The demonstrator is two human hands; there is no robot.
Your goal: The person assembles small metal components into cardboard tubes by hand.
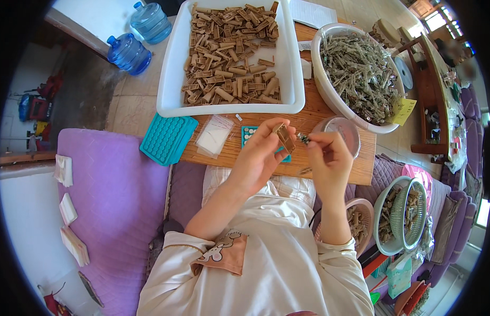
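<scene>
At the upper left of the frame two blue plastic water jugs (135, 38) stand on the floor, and below them a purple quilted cushion (113, 205) fills the left side. Just right of it a teal moulded plastic tray (167, 138) overhangs the left end of your wooden worktop (318, 117), with a small clear plastic bag (214, 135) lying beside it. Above these sits a large white rectangular tub (171, 68) heaped with small brown wooden pieces (231, 52). At centre, your left hand (260, 155) is clamped on one small brown wooden block (284, 138), pinched between thumb and fingers just above the worktop. Just right of it, your right hand (329, 155) has its fingertips pinched together on a small dark metal part (303, 138), which nearly touches the block. Behind that hand stands a clear round container (346, 131), and at the upper right a white oval basin (329, 89) holds a mass of grey-green metal bits (360, 73).
</scene>
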